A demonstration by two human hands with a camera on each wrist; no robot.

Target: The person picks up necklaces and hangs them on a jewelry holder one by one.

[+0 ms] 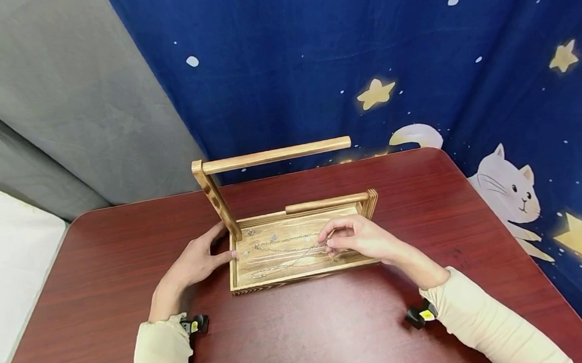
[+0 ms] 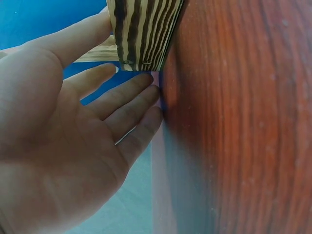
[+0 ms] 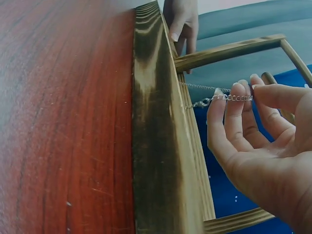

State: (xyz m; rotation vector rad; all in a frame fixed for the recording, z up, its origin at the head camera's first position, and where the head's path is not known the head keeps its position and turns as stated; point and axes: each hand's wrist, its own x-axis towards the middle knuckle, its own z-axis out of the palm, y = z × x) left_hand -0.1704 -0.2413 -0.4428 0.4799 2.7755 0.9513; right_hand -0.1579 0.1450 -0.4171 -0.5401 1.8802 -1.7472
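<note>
A shallow wooden tray [image 1: 284, 285] lies on the table, with several silver chain necklaces [image 1: 277, 267] laid out lengthwise inside it. Over the tray's right part my right hand [image 1: 354, 236] pinches a silver chain necklace [image 3: 239, 98] between thumb and fingertips; part of the chain drapes across the fingers in the right wrist view. My left hand [image 1: 197, 260] is at the tray's left end, its thumb [image 2: 80, 41] touching the wooden end. The other fingers of that hand are extended and spread beside the tray's corner.
A wooden post [image 1: 217, 201] rises from the tray's left end and carries a horizontal bar [image 1: 276, 155] above it. A shorter, lower wooden bar [image 1: 328, 203] runs along the back right. The reddish-brown table [image 1: 303, 334] ends at a blue star-patterned curtain [image 1: 282, 68].
</note>
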